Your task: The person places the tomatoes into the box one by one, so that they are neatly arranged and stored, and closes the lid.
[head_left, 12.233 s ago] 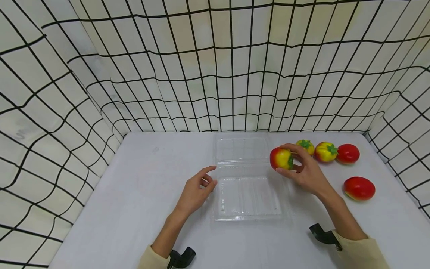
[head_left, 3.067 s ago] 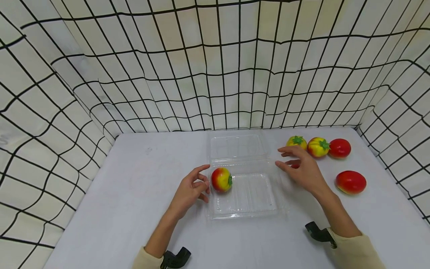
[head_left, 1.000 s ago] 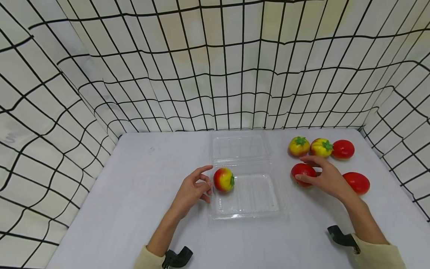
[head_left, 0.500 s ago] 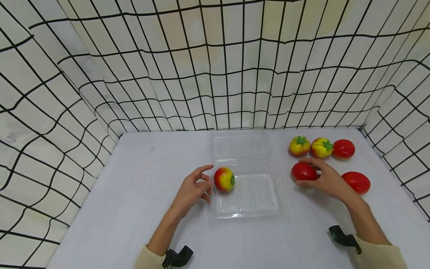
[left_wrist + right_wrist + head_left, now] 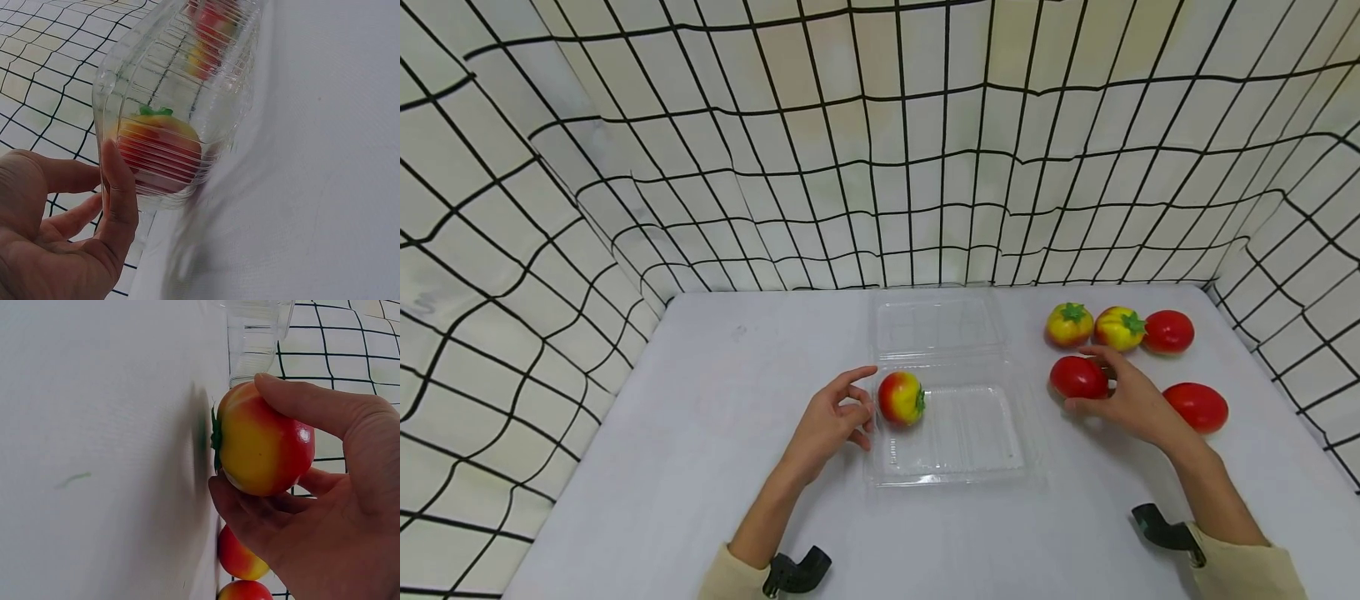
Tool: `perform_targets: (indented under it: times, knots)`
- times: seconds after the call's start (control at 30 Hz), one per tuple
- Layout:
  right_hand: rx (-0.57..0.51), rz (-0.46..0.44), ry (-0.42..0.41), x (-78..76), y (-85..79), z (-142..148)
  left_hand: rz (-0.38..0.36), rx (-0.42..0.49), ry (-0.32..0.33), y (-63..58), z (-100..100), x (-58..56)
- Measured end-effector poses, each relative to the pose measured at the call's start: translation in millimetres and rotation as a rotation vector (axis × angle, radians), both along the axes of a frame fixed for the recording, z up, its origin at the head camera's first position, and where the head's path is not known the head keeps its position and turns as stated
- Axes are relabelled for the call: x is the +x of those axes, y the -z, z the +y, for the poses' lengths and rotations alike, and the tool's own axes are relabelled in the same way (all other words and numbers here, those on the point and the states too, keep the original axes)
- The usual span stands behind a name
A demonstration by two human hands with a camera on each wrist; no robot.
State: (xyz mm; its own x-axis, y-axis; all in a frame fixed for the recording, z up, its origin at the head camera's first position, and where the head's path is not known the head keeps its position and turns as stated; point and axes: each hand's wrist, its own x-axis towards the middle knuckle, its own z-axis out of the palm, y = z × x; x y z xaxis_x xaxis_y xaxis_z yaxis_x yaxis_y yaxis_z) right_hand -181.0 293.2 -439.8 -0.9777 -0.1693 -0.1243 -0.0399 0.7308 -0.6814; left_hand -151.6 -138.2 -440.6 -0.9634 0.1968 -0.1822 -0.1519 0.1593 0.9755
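My right hand point(image 5: 1131, 396) holds a red-and-yellow fruit point(image 5: 1078, 377) between thumb and fingers, close over the white table right of the clear plastic clamshell box point(image 5: 955, 479). In the right wrist view the held fruit point(image 5: 265, 444) has its green leafy cap facing the tabletop. At the box's left wall is my left hand point(image 5: 827, 425), its fingers loosely bent. The left wrist view shows fingertips point(image 5: 111, 153) against that wall. Inside the box, at its left end, lies another such fruit point(image 5: 900, 398), cap to the right.
Behind my right hand stand two yellow fruits point(image 5: 1069, 324) point(image 5: 1120, 328) with green caps and a red one point(image 5: 1168, 332). Partly behind my right wrist lies another red fruit point(image 5: 1197, 407). The box lid point(image 5: 936, 325) is folded back. Black netting point(image 5: 925, 167) encloses the table's far side.
Twelve seconds ago my right hand held a fruit beside the box; that fruit now lies inside. The hand has since moved right to another fruit, which barely shifts this last second. The left hand stays.
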Motion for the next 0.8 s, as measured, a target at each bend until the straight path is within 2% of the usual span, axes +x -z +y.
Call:
perform_targets:
  times: [0.2,0.5,0.8]
  knots:
    - [-0.009,0.007,0.028,-0.4,-2.2,-1.9,-0.001,0.004,0.004,-0.3,-0.4,-0.1]
    - [-0.038,0.050,0.014,-0.6,-3.0,-4.4,-0.004,0.008,0.005,-1.1,-0.8,0.2]
    - [-0.111,0.056,0.074,0.0,-6.2,-8.7,-0.003,0.011,0.007,-0.1,-0.8,0.1]
